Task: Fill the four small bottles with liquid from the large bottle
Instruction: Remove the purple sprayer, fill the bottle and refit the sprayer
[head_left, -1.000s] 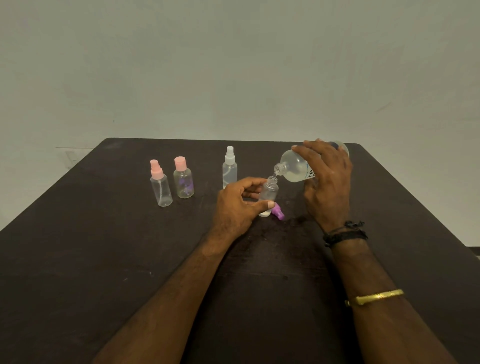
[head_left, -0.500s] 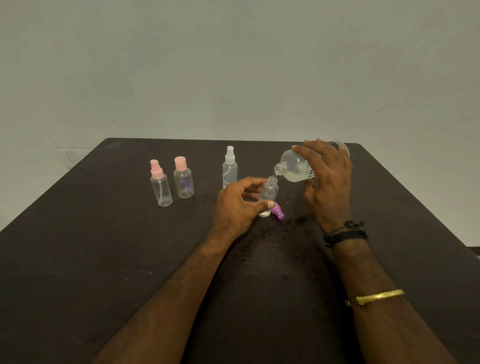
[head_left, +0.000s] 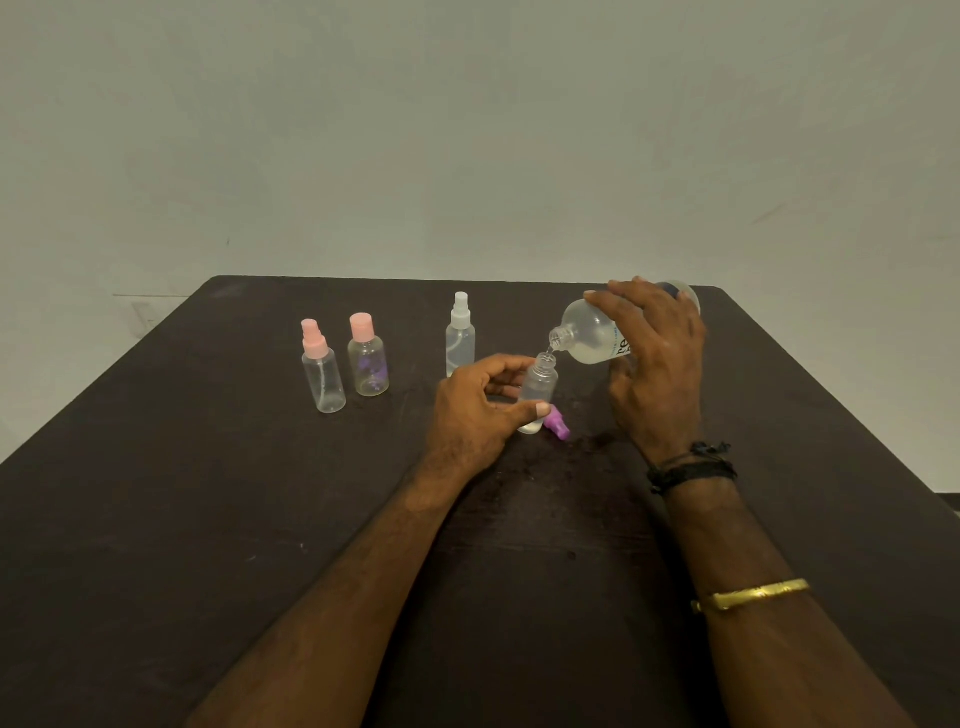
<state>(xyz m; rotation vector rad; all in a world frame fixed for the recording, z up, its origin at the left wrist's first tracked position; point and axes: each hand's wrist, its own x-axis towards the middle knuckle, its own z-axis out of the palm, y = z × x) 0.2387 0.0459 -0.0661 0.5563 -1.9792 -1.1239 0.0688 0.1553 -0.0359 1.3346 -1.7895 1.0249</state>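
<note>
My right hand (head_left: 655, 364) holds the large clear bottle (head_left: 589, 335) tipped on its side, its open neck just over the mouth of a small uncapped bottle (head_left: 538, 387). My left hand (head_left: 475, 415) grips that small bottle upright on the table, thumb and fingers around its body. A thin stream of liquid passes between the two necks, and a little liquid shows at the small bottle's bottom. Its purple cap (head_left: 557, 423) lies on the table beside it. Three other small bottles stand capped: a pink spray bottle (head_left: 322, 374), a pink-capped bottle (head_left: 368, 361), a white spray bottle (head_left: 460, 338).
All stand on a dark brown table (head_left: 208, 493) set against a pale wall. The table's far edge runs just behind the large bottle, and its right edge slopes down past my right arm.
</note>
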